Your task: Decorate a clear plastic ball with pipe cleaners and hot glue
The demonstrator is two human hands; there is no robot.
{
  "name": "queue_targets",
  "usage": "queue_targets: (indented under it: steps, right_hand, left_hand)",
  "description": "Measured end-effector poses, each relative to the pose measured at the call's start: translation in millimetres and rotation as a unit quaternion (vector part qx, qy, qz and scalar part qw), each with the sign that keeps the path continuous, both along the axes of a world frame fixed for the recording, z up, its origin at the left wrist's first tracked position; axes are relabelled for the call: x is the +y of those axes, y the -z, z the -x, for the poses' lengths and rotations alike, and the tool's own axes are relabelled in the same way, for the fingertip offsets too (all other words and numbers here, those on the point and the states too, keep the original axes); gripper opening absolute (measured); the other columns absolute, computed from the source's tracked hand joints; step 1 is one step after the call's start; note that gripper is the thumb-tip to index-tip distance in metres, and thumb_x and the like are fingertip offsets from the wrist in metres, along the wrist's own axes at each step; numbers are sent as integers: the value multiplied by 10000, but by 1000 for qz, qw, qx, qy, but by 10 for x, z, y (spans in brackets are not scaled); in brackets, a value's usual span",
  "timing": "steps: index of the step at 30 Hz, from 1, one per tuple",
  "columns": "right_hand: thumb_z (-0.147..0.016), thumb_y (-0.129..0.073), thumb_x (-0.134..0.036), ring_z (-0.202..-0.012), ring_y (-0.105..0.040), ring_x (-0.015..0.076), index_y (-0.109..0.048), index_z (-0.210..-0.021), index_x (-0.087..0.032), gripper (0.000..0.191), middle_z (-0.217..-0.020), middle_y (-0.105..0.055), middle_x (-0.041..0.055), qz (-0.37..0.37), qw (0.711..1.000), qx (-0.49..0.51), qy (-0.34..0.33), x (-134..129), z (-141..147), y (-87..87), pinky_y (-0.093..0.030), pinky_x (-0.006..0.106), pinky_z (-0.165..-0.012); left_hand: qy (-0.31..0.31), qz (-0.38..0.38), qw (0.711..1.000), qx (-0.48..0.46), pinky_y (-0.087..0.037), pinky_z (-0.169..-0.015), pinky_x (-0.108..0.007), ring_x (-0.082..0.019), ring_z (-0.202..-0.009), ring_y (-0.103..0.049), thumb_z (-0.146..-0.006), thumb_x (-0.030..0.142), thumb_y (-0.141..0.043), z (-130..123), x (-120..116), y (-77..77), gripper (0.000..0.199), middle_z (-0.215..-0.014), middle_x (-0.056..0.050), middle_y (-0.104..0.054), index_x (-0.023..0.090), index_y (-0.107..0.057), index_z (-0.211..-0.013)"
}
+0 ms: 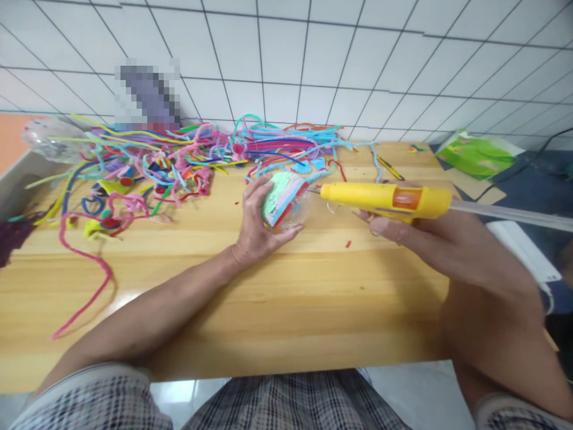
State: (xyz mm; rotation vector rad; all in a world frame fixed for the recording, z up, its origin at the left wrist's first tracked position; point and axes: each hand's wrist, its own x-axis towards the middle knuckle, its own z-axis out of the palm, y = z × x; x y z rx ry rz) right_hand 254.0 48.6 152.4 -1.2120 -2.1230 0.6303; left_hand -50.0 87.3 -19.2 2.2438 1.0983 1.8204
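Note:
My left hand (258,224) is wrapped round a clear rounded object (286,200) with green, pink, blue and red strips across it. In my right hand (416,239) is a yellow glue gun (385,200), with a long clear glue stick (510,215) coming out of its back. The metal tip of the gun points left, right beside the red edge of the striped object; whether they touch is hard to tell.
A heap of coloured pipe cleaners (179,155) spreads along the back left of the wooden table (268,316). A yellow cutter (391,168) and a green packet (477,154) lie back right. A white power strip (523,251) is at the right. Behind stands a tiled wall (286,54).

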Motion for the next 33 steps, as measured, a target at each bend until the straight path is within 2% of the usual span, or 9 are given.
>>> queue_targets:
  steps: [4,7,11,14,18,22,25,29,33]
  right_hand:
    - [-1058,-698,-648,-858,-778,323,-772,-919,-327,358,-940,-819,39,-21,999,-33,-22,63,-14,50,-626,512,-785]
    - [-1076,-695,-575,-887,-786,320,-732,-930,-328,289,-1011,-805,49,-45,996,-68,-43,76,-27,92,-620,525,-794]
    - [-1098,-673,-404,-836,-761,272,-656,-942,-347,167,-981,-755,14,-65,991,-79,-82,71,39,84,-605,459,-717]
    - [-1091,-668,-351,-805,-749,266,-627,-957,-358,140,-969,-747,-3,-76,990,-78,-93,67,101,91,-618,449,-720]
    - [-1087,-664,-327,-787,-740,269,-629,-989,-372,113,-959,-743,-10,-89,988,-84,-92,75,110,126,-619,446,-701]
    - [-1096,-661,-326,-766,-735,250,-610,-962,-357,147,-916,-725,-18,-89,987,-94,-95,95,69,137,-598,421,-659]
    - [-1107,-656,-343,-796,-744,255,-619,-951,-341,161,-934,-740,-9,-87,986,-104,-96,110,51,149,-599,424,-689]
    - [-1114,-657,-342,-851,-752,255,-650,-967,-325,149,-983,-764,1,-85,986,-101,-101,129,59,183,-600,410,-732]
    - [-1130,-657,-349,-835,-740,216,-631,-944,-302,194,-990,-747,-14,-89,986,-91,-108,135,92,192,-598,378,-746]
  left_hand:
    - [-13,-17,1000,3,-511,-1294,-726,-428,-1561,-584,-879,704,-930,14,30,-10,1027,-1641,-156,-534,365,-374,-1673]
    - [-29,2,999,16,-513,-1298,-740,-419,-1579,-580,-922,759,-856,19,25,-12,965,-1669,-136,-532,380,-358,-1656]
    - [-33,14,999,13,-515,-1293,-769,-433,-1574,-586,-906,764,-872,10,12,-3,983,-1670,-144,-542,380,-355,-1648]
    - [-21,11,1000,1,-517,-1292,-764,-436,-1564,-595,-915,705,-895,-10,-1,-10,963,-1658,-158,-550,360,-376,-1650]
    - [-16,1,1000,1,-532,-1274,-753,-427,-1557,-604,-931,667,-890,-23,-21,-28,950,-1647,-164,-553,361,-378,-1671]
    - [-6,31,999,9,-477,-1320,-736,-434,-1594,-567,-878,628,-954,-7,-31,-24,1043,-1686,-161,-523,413,-321,-1678]
    - [1,33,999,2,-467,-1332,-719,-430,-1598,-560,-875,618,-961,-10,-29,-17,1036,-1690,-154,-519,416,-334,-1676]
    - [-11,-6,1000,0,-520,-1290,-691,-418,-1557,-584,-910,679,-908,-27,-19,-5,1007,-1646,-171,-543,367,-364,-1697]
    - [-26,-8,999,22,-515,-1295,-670,-419,-1576,-563,-910,735,-887,-20,-9,19,1043,-1646,-182,-542,359,-328,-1707]
